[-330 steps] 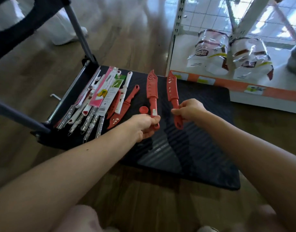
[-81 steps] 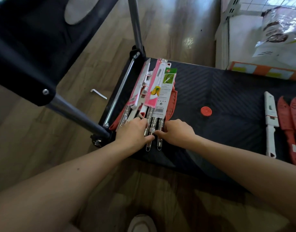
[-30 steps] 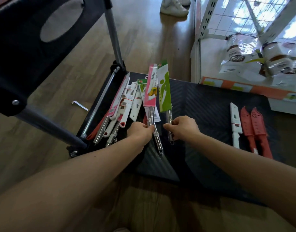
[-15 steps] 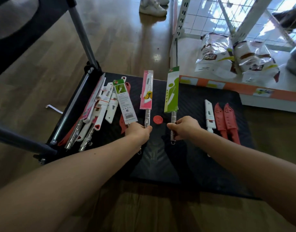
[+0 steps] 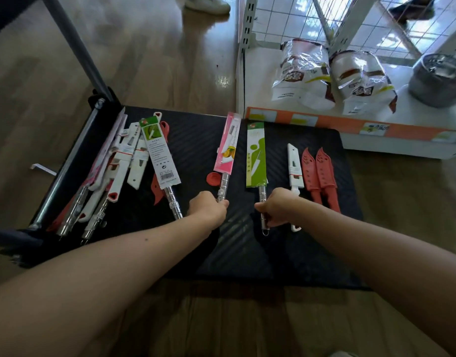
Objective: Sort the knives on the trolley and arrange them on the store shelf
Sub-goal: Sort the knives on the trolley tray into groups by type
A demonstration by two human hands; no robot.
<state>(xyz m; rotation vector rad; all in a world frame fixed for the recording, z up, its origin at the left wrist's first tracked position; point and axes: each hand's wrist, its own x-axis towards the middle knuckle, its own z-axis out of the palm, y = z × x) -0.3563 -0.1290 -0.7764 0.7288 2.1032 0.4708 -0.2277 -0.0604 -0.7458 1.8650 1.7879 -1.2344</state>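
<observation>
**Two packaged knives in my grip on the trolley deck**

My left hand (image 5: 207, 208) is closed around the steel handle of the pink-sleeved knife (image 5: 227, 145), whose sleeve points away from me over the black trolley deck (image 5: 286, 253). My right hand (image 5: 279, 210) is curled tight on the handle of the green-sleeved knife (image 5: 256, 157), lying parallel just beside the pink one; its hanging loop pokes out below my fist. Whether either knife is lifted or resting flat on the deck I cannot quite tell from this angle.

A small red disc (image 5: 213, 178) sits by the pink sleeve. To my right lie a white sheathed knife (image 5: 294, 163) and two red sheathed knives (image 5: 318, 173) side by side, touching each other. At the left edge of the trolley the unsorted pile (image 5: 113, 171) lies heaped against the rail, with a knife in a barcode-backed sleeve (image 5: 158, 153) beside it. Beyond the trolley, the store shelf (image 5: 376, 130) holds two white bags (image 5: 332, 76) and a metal pot (image 5: 439, 78).
</observation>
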